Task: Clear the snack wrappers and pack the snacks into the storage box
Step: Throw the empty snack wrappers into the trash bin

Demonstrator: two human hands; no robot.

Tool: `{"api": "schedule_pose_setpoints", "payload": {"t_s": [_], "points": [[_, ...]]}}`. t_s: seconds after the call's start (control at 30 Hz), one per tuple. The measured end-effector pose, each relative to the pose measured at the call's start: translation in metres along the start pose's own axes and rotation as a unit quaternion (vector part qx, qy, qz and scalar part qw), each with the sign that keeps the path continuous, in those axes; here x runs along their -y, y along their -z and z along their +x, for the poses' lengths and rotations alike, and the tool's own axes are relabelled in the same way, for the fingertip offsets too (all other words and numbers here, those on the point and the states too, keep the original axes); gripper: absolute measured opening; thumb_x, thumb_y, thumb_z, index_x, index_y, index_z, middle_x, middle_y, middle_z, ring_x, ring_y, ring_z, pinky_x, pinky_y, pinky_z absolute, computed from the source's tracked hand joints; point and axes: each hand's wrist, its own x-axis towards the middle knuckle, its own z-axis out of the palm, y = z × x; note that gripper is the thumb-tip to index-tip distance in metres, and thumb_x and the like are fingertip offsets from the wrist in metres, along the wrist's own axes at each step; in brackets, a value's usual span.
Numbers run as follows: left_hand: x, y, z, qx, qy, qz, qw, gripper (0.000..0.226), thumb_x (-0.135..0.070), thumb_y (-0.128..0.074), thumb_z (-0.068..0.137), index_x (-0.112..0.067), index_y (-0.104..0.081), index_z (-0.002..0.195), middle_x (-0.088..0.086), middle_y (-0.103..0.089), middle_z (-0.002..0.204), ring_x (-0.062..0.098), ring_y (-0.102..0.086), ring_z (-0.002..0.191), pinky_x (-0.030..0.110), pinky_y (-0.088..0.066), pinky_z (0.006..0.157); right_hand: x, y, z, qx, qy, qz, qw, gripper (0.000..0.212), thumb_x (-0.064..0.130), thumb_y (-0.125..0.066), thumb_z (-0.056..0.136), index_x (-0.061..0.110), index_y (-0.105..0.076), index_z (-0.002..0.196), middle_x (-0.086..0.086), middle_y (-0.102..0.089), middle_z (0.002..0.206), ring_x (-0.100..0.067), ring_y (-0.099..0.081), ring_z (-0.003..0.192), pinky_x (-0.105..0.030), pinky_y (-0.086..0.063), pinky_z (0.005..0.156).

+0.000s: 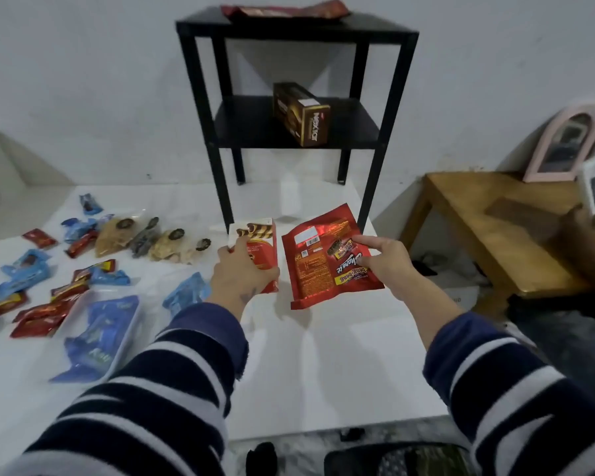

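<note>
My left hand (238,269) grips a red and white wafer roll box (260,240) standing on the white table (323,365). My right hand (385,257) holds a flat red snack bag (318,266) by its right edge, index finger stretched over the front. To the left lie several small blue and red wrapped snacks (24,269) and clear bags of nuts (145,237). A white tray (124,341) near my left sleeve holds blue packets.
A black two-shelf stand (296,32) rises behind the table, with a brown biscuit box (301,113) on its lower shelf and a red bag (285,10) on top. A wooden side table (488,235) stands right, where another person's hand (584,225) reaches in.
</note>
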Motion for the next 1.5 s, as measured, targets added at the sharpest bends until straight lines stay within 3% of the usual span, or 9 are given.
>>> {"api": "schedule_pose_setpoints", "payload": {"t_s": [0.3, 0.5, 0.7, 0.8, 0.93, 1.1, 1.33, 1.43, 1.5], "points": [[0.052, 0.1, -0.101, -0.138, 0.026, -0.03, 0.99, 0.089, -0.048, -0.073, 0.069, -0.031, -0.027, 0.143, 0.009, -0.031, 0.144, 0.032, -0.051, 0.12, 0.045, -0.047, 0.098, 0.048, -0.038, -0.089, 0.111, 0.123, 0.041, 0.985, 0.044, 0.002, -0.065, 0.087, 0.03, -0.065, 0.12, -0.004, -0.063, 0.119, -0.026, -0.067, 0.1, -0.04, -0.058, 0.085], [0.137, 0.18, -0.157, -0.221, 0.096, -0.023, 0.97, 0.088, -0.049, -0.074, 0.068, -0.033, -0.029, 0.142, 0.007, -0.036, 0.139, 0.029, -0.051, 0.118, 0.042, -0.048, 0.092, 0.095, -0.136, -0.148, 0.21, 0.186, 0.029, 0.959, 0.046, -0.004, -0.063, 0.086, 0.025, -0.065, 0.121, -0.004, -0.063, 0.115, -0.021, -0.065, 0.095, -0.027, -0.056, 0.071], [0.26, 0.259, -0.22, -0.285, 0.183, -0.034, 0.94, 0.091, -0.051, -0.071, 0.068, -0.033, -0.026, 0.144, 0.005, -0.035, 0.138, 0.028, -0.054, 0.116, 0.038, -0.052, 0.086, 0.134, -0.273, -0.224, 0.312, 0.249, -0.029, 0.916, 0.052, -0.011, -0.062, 0.081, 0.016, -0.062, 0.126, -0.006, -0.064, 0.115, -0.02, -0.064, 0.096, -0.031, -0.052, 0.087], [0.328, 0.299, -0.26, -0.31, 0.233, -0.043, 0.921, 0.088, -0.047, -0.071, 0.071, -0.033, -0.026, 0.144, 0.004, -0.036, 0.136, 0.027, -0.055, 0.113, 0.026, -0.051, 0.067, 0.149, -0.354, -0.271, 0.356, 0.261, -0.058, 0.895, 0.052, -0.007, -0.064, 0.082, 0.023, -0.063, 0.125, -0.007, -0.065, 0.118, -0.025, -0.067, 0.094, -0.037, -0.055, 0.088], [0.431, 0.346, -0.319, -0.332, 0.309, -0.058, 0.889, 0.09, -0.053, -0.07, 0.066, -0.034, -0.026, 0.143, 0.006, -0.037, 0.133, 0.028, -0.055, 0.11, 0.042, -0.052, 0.09, 0.158, -0.468, -0.341, 0.436, 0.252, -0.055, 0.862, 0.051, -0.008, -0.061, 0.084, 0.021, -0.062, 0.126, -0.01, -0.064, 0.114, -0.025, -0.067, 0.085, -0.035, -0.058, 0.076], [0.531, 0.387, -0.391, -0.345, 0.419, -0.076, 0.837, 0.088, -0.056, -0.068, 0.067, -0.036, -0.026, 0.142, 0.007, -0.036, 0.136, 0.031, -0.053, 0.114, 0.043, -0.05, 0.093, 0.153, -0.585, -0.432, 0.508, 0.242, -0.079, 0.823, 0.049, -0.008, -0.06, 0.086, 0.019, -0.062, 0.126, -0.005, -0.062, 0.113, -0.017, -0.068, 0.078, -0.024, -0.058, 0.061], [0.657, 0.419, -0.434, -0.362, 0.514, -0.143, 0.765, 0.092, -0.052, -0.072, 0.066, -0.036, -0.025, 0.143, 0.009, -0.031, 0.138, 0.035, -0.051, 0.114, 0.048, -0.054, 0.087, 0.161, -0.743, -0.514, 0.579, 0.253, -0.169, 0.756, 0.048, 0.0, -0.064, 0.086, 0.025, -0.06, 0.127, -0.005, -0.064, 0.114, -0.021, -0.07, 0.082, -0.036, -0.06, 0.075], [0.709, 0.435, -0.435, -0.369, 0.543, -0.175, 0.733, 0.096, -0.052, -0.074, 0.063, -0.035, -0.025, 0.144, 0.009, -0.03, 0.138, 0.035, -0.051, 0.114, 0.048, -0.052, 0.089, 0.168, -0.812, -0.535, 0.598, 0.258, -0.197, 0.733, 0.048, 0.001, -0.063, 0.088, 0.023, -0.058, 0.13, -0.006, -0.063, 0.112, -0.016, -0.067, 0.077, -0.025, -0.056, 0.062], [0.741, 0.447, -0.432, -0.37, 0.559, -0.204, 0.713, 0.098, -0.054, -0.074, 0.062, -0.034, -0.025, 0.144, 0.008, -0.032, 0.137, 0.035, -0.051, 0.113, 0.047, -0.051, 0.09, 0.173, -0.857, -0.548, 0.609, 0.26, -0.221, 0.715, 0.048, -0.003, -0.06, 0.088, 0.018, -0.058, 0.131, -0.011, -0.063, 0.12, -0.022, -0.068, 0.086, -0.025, -0.055, 0.067]]}}
